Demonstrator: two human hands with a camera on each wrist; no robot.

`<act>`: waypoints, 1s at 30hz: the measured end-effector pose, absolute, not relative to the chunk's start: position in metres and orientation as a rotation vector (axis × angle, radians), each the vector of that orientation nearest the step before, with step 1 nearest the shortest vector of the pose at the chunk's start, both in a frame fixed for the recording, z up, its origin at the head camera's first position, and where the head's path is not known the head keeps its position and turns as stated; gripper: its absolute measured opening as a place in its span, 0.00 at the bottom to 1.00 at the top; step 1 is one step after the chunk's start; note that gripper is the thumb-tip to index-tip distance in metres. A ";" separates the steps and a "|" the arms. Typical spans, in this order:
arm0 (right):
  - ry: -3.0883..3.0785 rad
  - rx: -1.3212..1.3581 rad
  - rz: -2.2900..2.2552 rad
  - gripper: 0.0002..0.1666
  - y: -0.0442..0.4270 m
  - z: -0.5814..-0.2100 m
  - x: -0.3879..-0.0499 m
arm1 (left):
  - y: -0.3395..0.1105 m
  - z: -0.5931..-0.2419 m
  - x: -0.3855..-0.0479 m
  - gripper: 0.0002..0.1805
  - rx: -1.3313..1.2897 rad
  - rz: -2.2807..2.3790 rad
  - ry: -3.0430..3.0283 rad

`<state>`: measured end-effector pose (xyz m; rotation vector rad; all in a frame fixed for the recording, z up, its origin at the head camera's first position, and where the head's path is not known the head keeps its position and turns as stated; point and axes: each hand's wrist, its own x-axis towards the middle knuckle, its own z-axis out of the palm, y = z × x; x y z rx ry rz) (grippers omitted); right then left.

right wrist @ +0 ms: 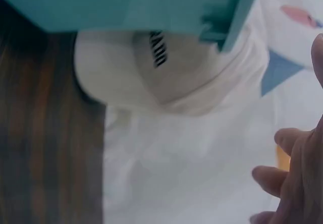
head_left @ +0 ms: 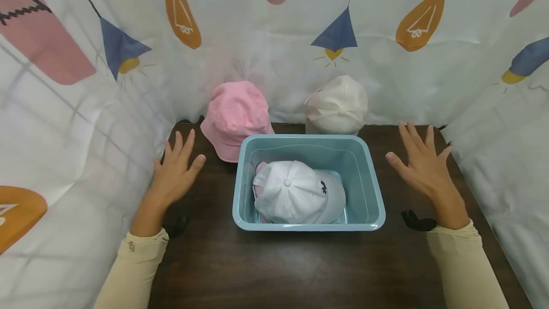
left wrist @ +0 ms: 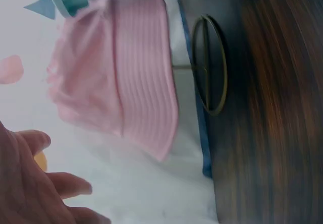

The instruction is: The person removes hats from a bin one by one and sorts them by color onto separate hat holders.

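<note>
My left hand (head_left: pixel 173 173) is spread with its fingers apart, left of a light blue plastic bin (head_left: pixel 309 227), holding nothing. On the bin's other side my right hand (head_left: pixel 422 168) is likewise spread and touches no object. Inside the bin lies a white baseball cap (head_left: pixel 291 190), its brim toward the right, over something pink (head_left: pixel 257 190) that is mostly covered. A pink bucket hat (head_left: pixel 238 113) sits behind the bin's left corner, nearest my left hand. Behind the bin's right half is a cream cap (head_left: pixel 340 104); dark lettering shows on it in the right wrist view.
A thin metal stand with a round base (left wrist: pixel 224 67) is under the pink hat. The dark wooden table (head_left: pixel 274 271) is bordered at the back and both sides by a white printed curtain (head_left: pixel 266 51). Black straps (head_left: pixel 418 221) cross both wrists.
</note>
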<state>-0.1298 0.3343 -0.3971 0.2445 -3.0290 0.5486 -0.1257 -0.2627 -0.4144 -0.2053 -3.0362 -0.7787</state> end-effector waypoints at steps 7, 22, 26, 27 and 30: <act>-3.057 0.446 0.555 0.49 0.310 -0.364 -0.125 | -0.232 -0.416 -0.120 0.37 -0.343 -1.038 -2.934; -2.905 1.016 0.282 0.51 0.222 -0.310 -0.122 | -0.166 -0.424 -0.093 0.35 -0.211 -1.828 -2.768; -2.795 1.172 0.232 0.49 0.196 -0.314 -0.126 | -0.157 -0.426 -0.089 0.35 -0.215 -1.959 -2.708; -2.777 1.202 0.208 0.48 0.189 -0.315 -0.128 | -0.154 -0.427 -0.089 0.35 -0.215 -1.973 -2.700; -2.725 1.291 0.148 0.47 0.171 -0.322 -0.131 | -0.149 -0.428 -0.089 0.36 -0.171 -1.970 -2.713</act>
